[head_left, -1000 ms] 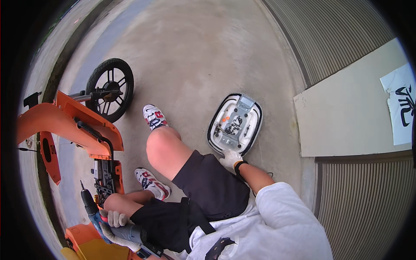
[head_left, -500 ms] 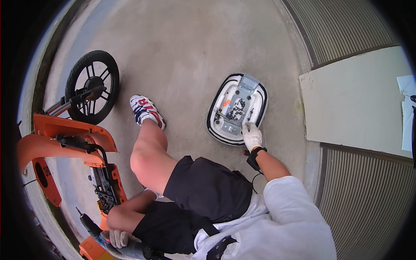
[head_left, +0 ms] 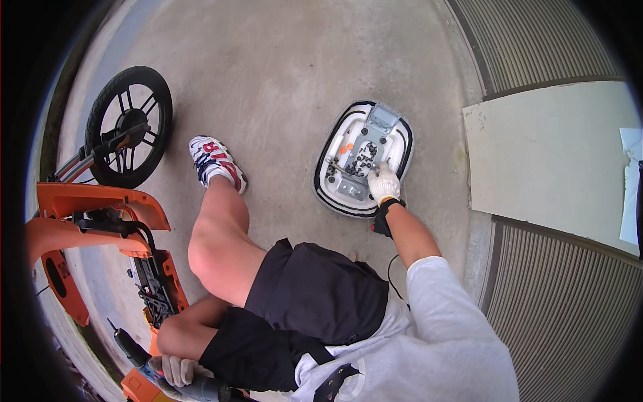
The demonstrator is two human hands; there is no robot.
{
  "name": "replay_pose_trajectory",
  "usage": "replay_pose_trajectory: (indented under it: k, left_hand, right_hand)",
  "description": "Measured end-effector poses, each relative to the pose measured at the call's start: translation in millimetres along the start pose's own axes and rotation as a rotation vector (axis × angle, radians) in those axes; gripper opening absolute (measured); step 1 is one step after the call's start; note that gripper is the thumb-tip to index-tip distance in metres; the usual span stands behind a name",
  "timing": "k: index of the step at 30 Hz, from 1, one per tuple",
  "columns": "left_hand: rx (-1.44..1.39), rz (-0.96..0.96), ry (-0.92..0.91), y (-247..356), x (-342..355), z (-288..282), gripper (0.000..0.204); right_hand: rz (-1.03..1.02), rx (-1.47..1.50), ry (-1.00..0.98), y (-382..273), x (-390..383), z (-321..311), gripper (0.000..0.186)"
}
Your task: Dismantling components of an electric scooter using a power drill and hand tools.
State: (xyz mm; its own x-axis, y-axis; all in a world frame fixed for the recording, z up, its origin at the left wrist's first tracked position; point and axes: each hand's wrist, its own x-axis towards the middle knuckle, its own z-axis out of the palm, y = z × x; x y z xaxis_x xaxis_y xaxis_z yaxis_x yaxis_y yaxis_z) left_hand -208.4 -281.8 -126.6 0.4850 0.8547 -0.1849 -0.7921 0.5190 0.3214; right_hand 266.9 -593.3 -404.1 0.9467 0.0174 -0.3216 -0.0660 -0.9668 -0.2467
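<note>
My left hand (head_left: 177,370), in a pale work glove, is wrapped round a blue and black cordless drill (head_left: 134,350) at the lower left, its bit pointing up and left. On the floor lies a white seat-shaped shell (head_left: 400,149) with a black edge seal, upturned like a tray. Dark screws (head_left: 365,159) are heaped in its middle, beside small orange pieces (head_left: 346,148). My right hand (head_left: 384,184), gloved in white, reaches over the shell's near right side. Its fingers are drawn together next to the screws; what they pinch, if anything, is too small to make out.
An orange scooter body (head_left: 100,199) with exposed wiring and a black spoked wheel (head_left: 129,127) stands along the left. My shoe (head_left: 218,163) is planted between it and the shell. Ribbed shutters (head_left: 556,295) and a pale panel (head_left: 549,151) line the right.
My right hand has shifted from the shell's near edge inward, closer to the screws. The left hand still holds the drill. The whole view has shifted slightly.
</note>
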Motion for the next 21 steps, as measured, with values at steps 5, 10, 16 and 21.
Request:
replay_pose_trajectory:
  k: [5,10,16,21]
  left_hand:
    - [-0.002,0.015,0.029,2.2,-0.8,-1.6,0.040]
    - [-0.063,-0.026,-0.019,2.9,-2.5,-2.0,0.036]
    - [-0.017,-0.046,0.004,9.1,-3.8,0.1,0.041]
    - [-0.068,0.000,-0.005,6.0,-5.8,-4.2,0.040]
  right_hand:
    - [0.119,-0.059,-0.067,9.9,-20.3,-18.1,0.035]
    - [0.112,-0.051,-0.039,28.8,-29.3,-33.9,0.037]
    - [0.019,-0.127,-0.018,31.0,-26.4,-29.9,0.038]
    - [0.024,-0.090,-0.049,17.6,-32.3,-23.1,0.040]
